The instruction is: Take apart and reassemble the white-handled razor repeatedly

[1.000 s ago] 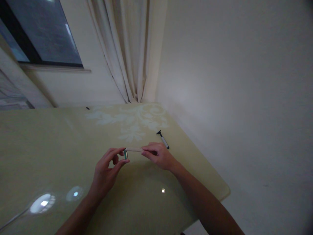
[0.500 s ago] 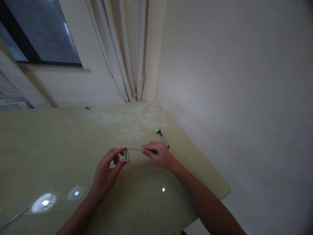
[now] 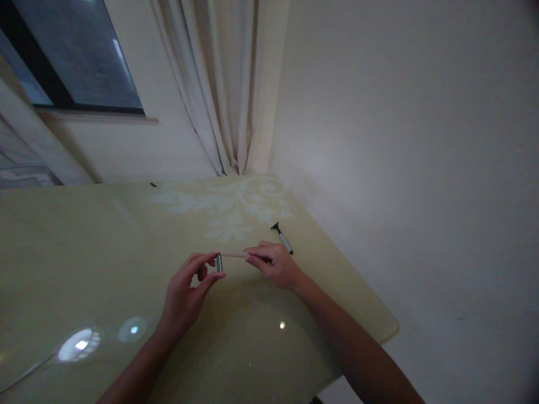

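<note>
Between the thumb and fingertips of my left hand (image 3: 187,292) is a small rectangular razor cartridge (image 3: 219,264), held upright, with a green strip and dark edges. My right hand (image 3: 275,266) pinches a thin pale stick (image 3: 233,255), which lies level and points left. Its far tip meets the top of the cartridge; whether the two touch there I cannot tell. Just beyond my right hand a razor (image 3: 283,238) with a grey and black handle and a black head lies on the table.
The pale green glossy table (image 3: 105,252) has a white floral pattern and light reflections. A small black piece (image 3: 153,184) lies at its far edge. Behind stand a curtain (image 3: 214,84) and a window (image 3: 84,56); a wall (image 3: 400,168) runs along the right.
The cartridge has turned slightly in my left fingers, showing a little more of its green side. Both hands keep nearly the same place; the whole view has shifted slightly.
</note>
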Motion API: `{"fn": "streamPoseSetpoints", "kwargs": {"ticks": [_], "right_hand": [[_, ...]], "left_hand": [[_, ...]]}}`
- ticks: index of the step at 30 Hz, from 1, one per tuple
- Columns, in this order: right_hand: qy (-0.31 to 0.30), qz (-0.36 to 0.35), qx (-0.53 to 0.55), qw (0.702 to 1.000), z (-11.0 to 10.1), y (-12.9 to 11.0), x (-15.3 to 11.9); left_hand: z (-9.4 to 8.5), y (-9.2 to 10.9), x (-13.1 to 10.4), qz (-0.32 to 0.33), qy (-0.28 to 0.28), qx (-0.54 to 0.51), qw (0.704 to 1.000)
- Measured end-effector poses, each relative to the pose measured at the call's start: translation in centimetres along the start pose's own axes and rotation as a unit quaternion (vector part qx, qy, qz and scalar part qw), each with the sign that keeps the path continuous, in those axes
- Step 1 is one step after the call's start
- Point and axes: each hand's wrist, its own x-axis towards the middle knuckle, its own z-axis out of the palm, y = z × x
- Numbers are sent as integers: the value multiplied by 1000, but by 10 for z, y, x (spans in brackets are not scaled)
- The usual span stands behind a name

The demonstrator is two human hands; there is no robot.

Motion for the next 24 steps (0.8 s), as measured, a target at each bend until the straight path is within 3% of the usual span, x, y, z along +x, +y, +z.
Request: {"fn": "streamPoseSetpoints", "kwargs": {"ticks": [6,10,13,17,21,24], "right_hand": [[-39,-7,37,999,-1,0,0],[-18,5,26,999,-1,0,0],[-55,-12,45,997,-1,0,0],[-23,-5,13,1000,-1,2,1],[-44,-13,36,998,0,2,2],[-23,0,-2,1000,1,1,2]], "left_hand": [[0,0,1,-2,-2,-5,1000],[0,-1,1,6,4,-3,1000],[0,-2,2,8,8,-9,1000],[0,-3,2,1,1,-8,1000],[1,-5,0,3,-4,-10,1000],[1,-7,0,13,-5,-11,1000]]}}
